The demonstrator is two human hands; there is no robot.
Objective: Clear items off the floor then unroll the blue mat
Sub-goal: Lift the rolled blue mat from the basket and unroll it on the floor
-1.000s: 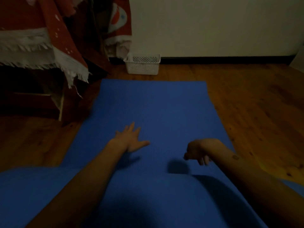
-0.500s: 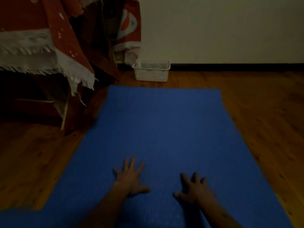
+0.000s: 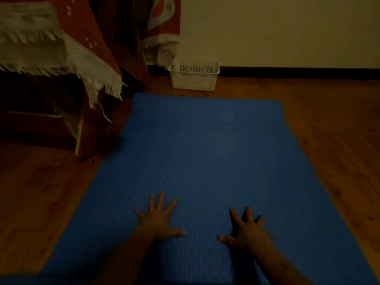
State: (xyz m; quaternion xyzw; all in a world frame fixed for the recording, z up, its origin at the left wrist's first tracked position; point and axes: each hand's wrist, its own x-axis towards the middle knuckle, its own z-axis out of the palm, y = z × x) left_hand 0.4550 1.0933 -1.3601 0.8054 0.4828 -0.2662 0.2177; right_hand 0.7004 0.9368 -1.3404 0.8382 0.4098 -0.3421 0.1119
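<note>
The blue mat (image 3: 205, 145) lies flat and unrolled on the wooden floor, its far edge near the wall. My left hand (image 3: 159, 219) rests palm down on the near part of the mat with fingers spread. To its right, my right hand (image 3: 247, 229) also lies flat on the mat, fingers apart. Neither hand holds anything. The room is dim.
A white perforated plastic basket (image 3: 194, 78) stands on the floor by the dark skirting board, just beyond the mat's far edge. A piece of furniture draped in red and white fringed cloth (image 3: 67, 50) stands at the left, close to the mat. Wooden floor (image 3: 339, 130) lies right of the mat.
My right hand went from a curled fist above the mat to flat with spread fingers. Both hands slid back toward me along the mat as the view tilted.
</note>
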